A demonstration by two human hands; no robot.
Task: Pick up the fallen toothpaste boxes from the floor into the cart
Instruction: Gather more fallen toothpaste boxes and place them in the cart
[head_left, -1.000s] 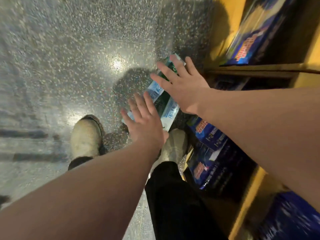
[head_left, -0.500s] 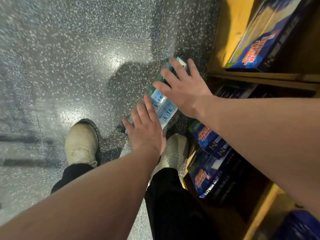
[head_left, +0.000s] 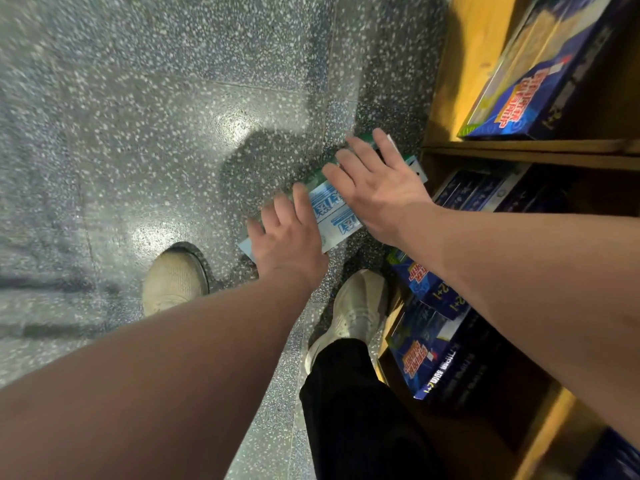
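Blue-white toothpaste box [head_left: 329, 209], green far end; L hand [head_left: 289, 247], R hand [head_left: 377, 188] splayed flat over it, no grip.

Reaching down, palms facing down: left hand [head_left: 288, 244] nearer, right hand [head_left: 376, 190] just beyond, both splayed, not touching each other.

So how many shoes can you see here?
2. The left shoe stands on open floor; the right shoe is close to the shelf of blue boxes. None seem hidden.
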